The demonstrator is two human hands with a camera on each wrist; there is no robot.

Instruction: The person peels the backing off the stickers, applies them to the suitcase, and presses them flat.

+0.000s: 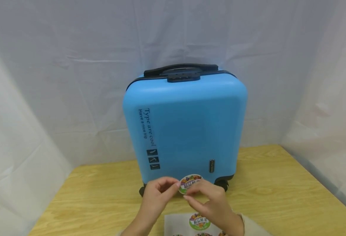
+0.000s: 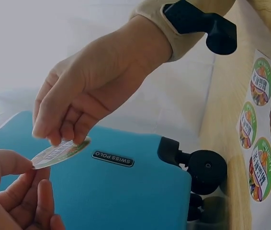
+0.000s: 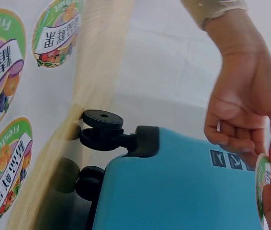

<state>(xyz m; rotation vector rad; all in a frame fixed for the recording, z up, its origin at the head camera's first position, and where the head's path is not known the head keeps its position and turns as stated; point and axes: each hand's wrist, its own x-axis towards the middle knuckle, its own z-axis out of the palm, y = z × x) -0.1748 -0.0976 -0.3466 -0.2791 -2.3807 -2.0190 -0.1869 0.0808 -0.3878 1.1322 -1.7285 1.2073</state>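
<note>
A round fruit-label sticker [image 1: 185,184] with a green rim is held between both hands in front of the suitcase. My left hand [image 1: 157,198] pinches its left edge between thumb and finger. At the opposite edge, my right hand [image 1: 212,201] has curled fingertips on the sticker. In the left wrist view the sticker [image 2: 59,154] is tilted almost edge-on. The blue hard-shell suitcase [image 1: 187,131] stands upright behind the hands. Below them lies a white sticker sheet [image 1: 174,223] bearing more round labels.
The wooden table [image 1: 102,200] carries the suitcase, whose black wheels [image 2: 206,171] rest near its surface. A black carry handle [image 1: 180,68] tops the case. White sheeting [image 1: 72,82] hangs behind and at both sides.
</note>
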